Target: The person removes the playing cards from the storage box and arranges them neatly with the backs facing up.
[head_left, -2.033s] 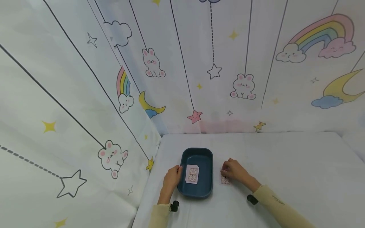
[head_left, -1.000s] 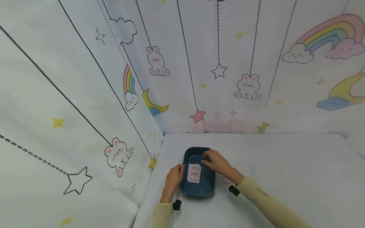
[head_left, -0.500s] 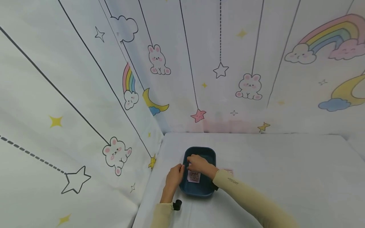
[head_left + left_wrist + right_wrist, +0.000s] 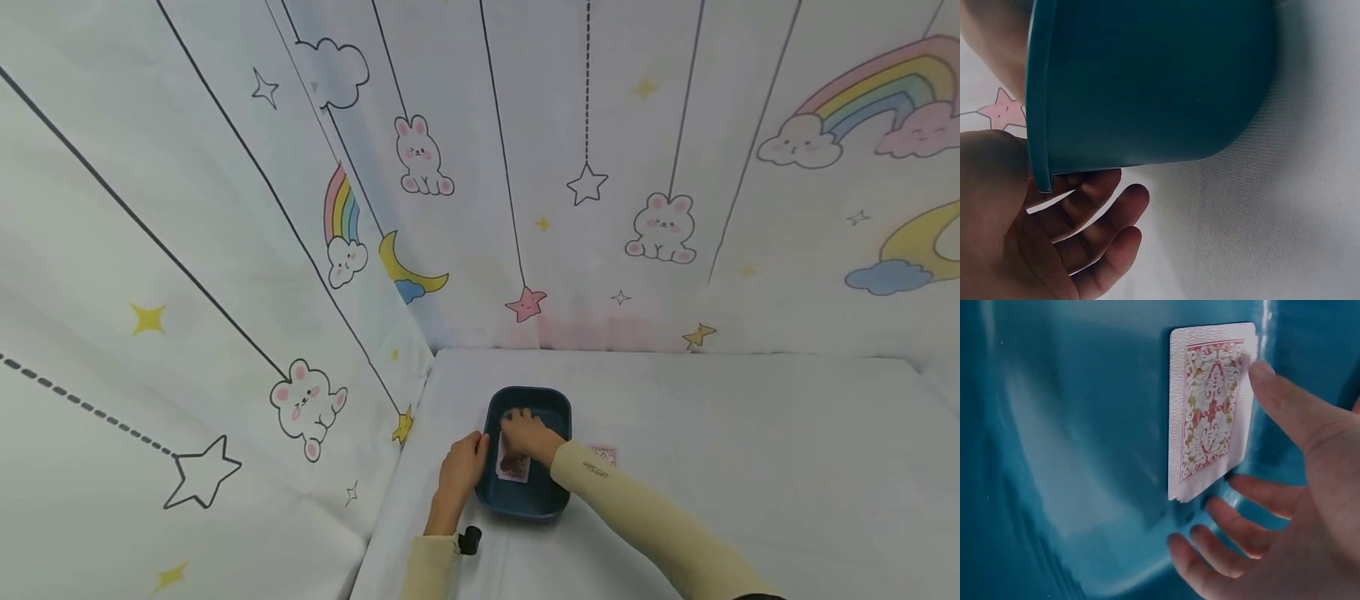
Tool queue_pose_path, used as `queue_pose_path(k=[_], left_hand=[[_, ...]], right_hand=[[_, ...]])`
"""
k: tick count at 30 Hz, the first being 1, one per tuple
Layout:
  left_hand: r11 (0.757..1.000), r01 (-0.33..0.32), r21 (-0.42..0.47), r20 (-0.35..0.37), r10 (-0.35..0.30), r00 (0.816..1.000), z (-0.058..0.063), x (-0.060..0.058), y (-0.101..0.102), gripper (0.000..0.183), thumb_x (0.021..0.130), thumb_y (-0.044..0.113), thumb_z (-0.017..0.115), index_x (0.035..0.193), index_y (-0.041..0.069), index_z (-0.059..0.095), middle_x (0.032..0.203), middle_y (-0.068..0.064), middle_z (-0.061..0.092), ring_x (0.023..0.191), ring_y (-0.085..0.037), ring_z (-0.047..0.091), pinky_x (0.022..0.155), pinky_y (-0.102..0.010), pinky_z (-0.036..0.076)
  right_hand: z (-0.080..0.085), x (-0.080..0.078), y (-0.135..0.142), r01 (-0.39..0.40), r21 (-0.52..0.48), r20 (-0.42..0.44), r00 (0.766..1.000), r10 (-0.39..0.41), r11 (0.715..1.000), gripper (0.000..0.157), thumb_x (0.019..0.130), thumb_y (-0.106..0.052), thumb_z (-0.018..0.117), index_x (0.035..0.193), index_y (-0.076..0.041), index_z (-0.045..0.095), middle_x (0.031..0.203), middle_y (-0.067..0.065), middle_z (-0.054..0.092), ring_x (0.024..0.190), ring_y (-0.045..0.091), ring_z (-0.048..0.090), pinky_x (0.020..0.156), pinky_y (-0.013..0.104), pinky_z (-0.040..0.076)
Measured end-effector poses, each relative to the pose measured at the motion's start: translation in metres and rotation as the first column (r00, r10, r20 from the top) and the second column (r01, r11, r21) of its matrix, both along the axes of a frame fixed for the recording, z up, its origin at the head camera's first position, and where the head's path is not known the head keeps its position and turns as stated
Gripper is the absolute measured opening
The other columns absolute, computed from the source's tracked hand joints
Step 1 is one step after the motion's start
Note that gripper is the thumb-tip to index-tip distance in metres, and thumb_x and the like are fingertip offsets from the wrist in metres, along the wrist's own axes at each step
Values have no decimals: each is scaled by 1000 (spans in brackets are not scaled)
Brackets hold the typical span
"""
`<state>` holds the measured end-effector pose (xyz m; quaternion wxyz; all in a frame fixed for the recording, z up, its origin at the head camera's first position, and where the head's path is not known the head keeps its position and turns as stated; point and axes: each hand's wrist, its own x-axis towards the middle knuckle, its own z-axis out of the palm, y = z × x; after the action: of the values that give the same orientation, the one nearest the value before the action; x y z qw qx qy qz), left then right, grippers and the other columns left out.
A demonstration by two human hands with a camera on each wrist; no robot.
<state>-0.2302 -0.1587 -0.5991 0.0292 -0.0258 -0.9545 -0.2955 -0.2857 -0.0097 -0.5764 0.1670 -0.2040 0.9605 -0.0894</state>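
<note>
A dark blue plastic tray (image 4: 566,483) with tall walls stands on the white-covered table. My left hand (image 4: 459,467) grips its left rim; in the left wrist view, the fingers lie against the outside of the tray wall (image 4: 1147,94). Inside the tray, my right hand (image 4: 528,435) reaches over a small stack of playing cards (image 4: 1213,412), red-patterned backs up. Its thumb touches one long edge of the stack, while the spread fingers rest beside the short end. Another playing card or pile (image 4: 603,455) lies on the table right of the tray, partly hidden by the right sleeve.
White table cloth (image 4: 735,450) stretches right of the tray. Behind and to the left hang white wall sheets (image 4: 480,250) printed with stars, bunnies and rainbows. A black wrist camera (image 4: 470,540) sits at the left cuff.
My right hand has moved left from the cards on the table into the tray and down over the stack there. My left hand stays on the rim.
</note>
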Motion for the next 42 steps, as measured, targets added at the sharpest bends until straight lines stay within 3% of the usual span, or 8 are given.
queue_pose_path(k=[3,7,14,20,24,30,36,42], left_hand=[[1000,3,3,-2,-3,1000,1,1,0,34,106,27,49,75,13,48,63,3,37,52,-11,37,49,-26,27],[1000,4,5,12,-4,1000,2,1,-1,34,107,27,49,75,13,48,63,3,37,52,-11,37,49,-26,28],[1000,4,8,15,-4,1000,0,0,-2,34,107,29,49,76,13,49,63,2,39,52,-11,39,49,-26,29],[1000,-3,6,30,3,1000,-2,-2,-2,34,107,31,48,77,14,50,64,3,40,54,-11,40,50,-27,30],[1000,-7,14,31,7,999,-2,-3,-2,34,107,30,48,77,14,50,63,3,41,53,-11,40,49,-27,30],[1000,2,21,33,-3,999,-4,-3,0,34,107,31,48,77,14,50,64,4,40,53,-10,40,49,-26,31],[1000,-1,23,44,0,999,-3,-2,1,34,107,30,48,77,14,50,64,4,39,53,-10,39,49,-26,30],[1000,-3,5,13,3,1000,-1,-3,0,34,106,29,49,76,13,49,63,3,38,52,-11,38,49,-26,29]], right_hand=[[0,3,-1,-26,41,-17,999,27,999,84,77,-41,87,142,-3,50,146,23,46,132,42,47,105,55,44],[2,4,-3,-38,64,-12,999,38,997,84,78,-39,87,143,-2,49,145,24,47,129,42,50,102,53,47],[-1,-3,-2,27,23,5,1000,-28,999,83,75,-35,90,138,2,51,136,27,55,125,43,53,102,53,47],[-2,-5,4,-1,-36,25,1000,2,999,73,83,-29,83,138,4,49,139,29,50,129,46,49,105,56,45],[-4,-4,5,-5,-43,38,999,7,999,88,78,-38,87,143,2,43,144,29,43,134,47,44,105,59,43],[-3,-5,5,-20,62,34,999,18,998,104,68,-45,92,146,-1,40,146,28,43,134,45,44,105,56,44],[4,-6,7,-4,30,37,999,3,1000,91,71,-31,93,141,-1,44,139,26,48,127,41,50,103,54,46],[5,-11,13,8,-36,-23,1000,-9,999,72,81,-22,85,137,-3,44,131,25,52,115,38,56,95,51,51]])
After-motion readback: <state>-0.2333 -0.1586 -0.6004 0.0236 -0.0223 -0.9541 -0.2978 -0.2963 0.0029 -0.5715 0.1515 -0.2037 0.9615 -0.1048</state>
